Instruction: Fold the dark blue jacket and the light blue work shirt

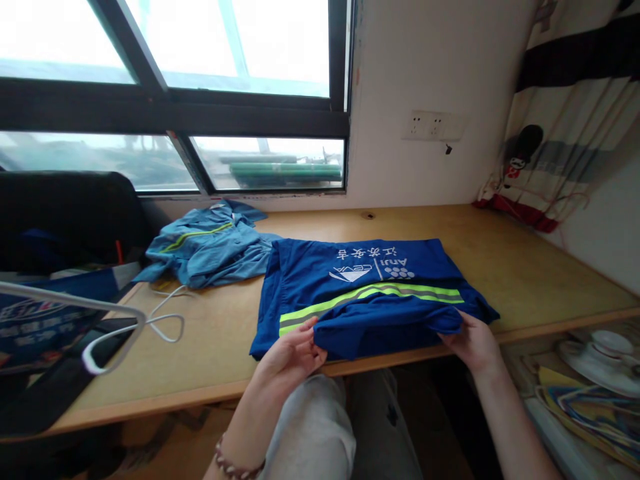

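A dark blue work shirt (310, 280) lies on the wooden desk, its white print upside down from where I sit and a yellow-grey reflective band crossing it. The lower part is folded up towards the band. My left hand (295, 350) pinches the left end of this fold at the desk's front edge. At the fold's right end, my right hand (470, 339) grips the cloth between thumb and fingers. Behind and to the left, a lighter blue garment (215, 243) with a thin yellow stripe lies crumpled, touching or nearly touching the dark shirt.
The wooden desk (520, 267) runs below a window and a wall with sockets (435, 125). A white cable (165, 327) loops at the left, near a black chair back (70, 213). Low on the right are a cup (611, 347) and several cords (595, 407). A curtain (555, 127) hangs far right.
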Available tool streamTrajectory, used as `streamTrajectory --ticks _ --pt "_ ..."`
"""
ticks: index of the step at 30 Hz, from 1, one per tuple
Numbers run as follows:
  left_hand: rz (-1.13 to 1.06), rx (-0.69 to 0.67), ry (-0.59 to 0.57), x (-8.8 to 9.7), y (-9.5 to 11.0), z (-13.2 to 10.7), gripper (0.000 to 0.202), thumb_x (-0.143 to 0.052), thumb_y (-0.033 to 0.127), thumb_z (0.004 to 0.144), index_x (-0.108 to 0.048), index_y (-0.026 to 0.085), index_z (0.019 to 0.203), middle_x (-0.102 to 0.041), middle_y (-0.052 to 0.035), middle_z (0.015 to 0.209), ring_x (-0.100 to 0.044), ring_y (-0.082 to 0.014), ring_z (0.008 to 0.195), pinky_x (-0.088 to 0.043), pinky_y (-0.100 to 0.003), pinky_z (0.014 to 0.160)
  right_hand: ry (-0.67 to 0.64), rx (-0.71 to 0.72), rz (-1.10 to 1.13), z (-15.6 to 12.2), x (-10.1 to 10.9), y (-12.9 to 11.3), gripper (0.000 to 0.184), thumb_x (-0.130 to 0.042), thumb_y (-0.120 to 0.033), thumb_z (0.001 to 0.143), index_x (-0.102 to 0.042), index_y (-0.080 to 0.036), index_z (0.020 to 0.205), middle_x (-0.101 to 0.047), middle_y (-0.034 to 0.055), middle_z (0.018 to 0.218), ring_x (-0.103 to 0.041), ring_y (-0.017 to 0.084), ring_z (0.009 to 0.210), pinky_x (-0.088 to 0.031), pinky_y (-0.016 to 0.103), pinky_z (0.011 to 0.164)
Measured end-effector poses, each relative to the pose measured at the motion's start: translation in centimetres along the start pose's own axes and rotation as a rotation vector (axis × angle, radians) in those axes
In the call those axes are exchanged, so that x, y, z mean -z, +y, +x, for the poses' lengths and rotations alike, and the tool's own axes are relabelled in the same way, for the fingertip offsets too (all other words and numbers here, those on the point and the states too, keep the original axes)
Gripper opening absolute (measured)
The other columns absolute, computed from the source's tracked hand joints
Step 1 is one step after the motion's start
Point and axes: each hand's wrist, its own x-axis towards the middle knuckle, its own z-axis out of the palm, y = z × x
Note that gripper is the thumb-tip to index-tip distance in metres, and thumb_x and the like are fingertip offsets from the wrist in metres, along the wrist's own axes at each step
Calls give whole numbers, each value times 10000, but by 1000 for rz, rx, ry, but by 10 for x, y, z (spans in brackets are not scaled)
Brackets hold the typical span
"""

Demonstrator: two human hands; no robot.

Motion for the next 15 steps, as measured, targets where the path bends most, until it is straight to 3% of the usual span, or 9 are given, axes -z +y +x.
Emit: streamTrajectory --ticks 3,6,8,11,13,15 --pt "-3 -107 27 -4 1 1 252 -516 -4 681 -536 146 883 -586 -25 710 -561 -96 558 -460 -235 549 72 41 -50 2 -7 6 138 -544 -286 701 -640 -190 727 -661 22 641 -629 232 712 -522 391 647" --pt "39 -171 26 -11 6 0 204 -541 40 689 -560 150 860 -590 -22 696 -547 -87 529 -442 -204 498 130 96 -94 4 -15 7 152 -593 -320 678 -640 -191 745 -669 8 683 -630 219 719 -527 349 650" --pt "109 -139 -14 -15 13 1 188 -566 93 700 -585 149 878 -592 -25 697 -524 -78 491 -401 -180 433 143 107 -125 5 -20 5 176 -648 -305 640 -639 -195 778 -675 2 746 -630 206 738 -525 318 662" --pt "193 -69 -99 -18 25 12 261 -594 139 700 -593 162 960 -597 -23 729 -486 -60 442 -337 -166 366 62 30 -146 7 -21 -2 247 -659 -323 648 -631 -210 865 -676 8 790 -631 206 737 -525 334 651" --pt "156 -37 -118 -18 33 26 267 -569 115 719 -578 170 980 -581 -7 684 -481 -59 437 -326 -160 356 -7 1 -92 11 -17 -6 252 -611 -363 698 -619 -229 911 -674 11 808 -629 207 753 -523 364 659" --pt "49 -4 -91 -17 38 42 197 -492 69 761 -564 154 924 -503 29 550 -435 -44 390 -300 -143 341 -37 62 -11 17 -13 -8 221 -574 -351 725 -616 -236 909 -670 12 830 -624 201 791 -516 374 693"
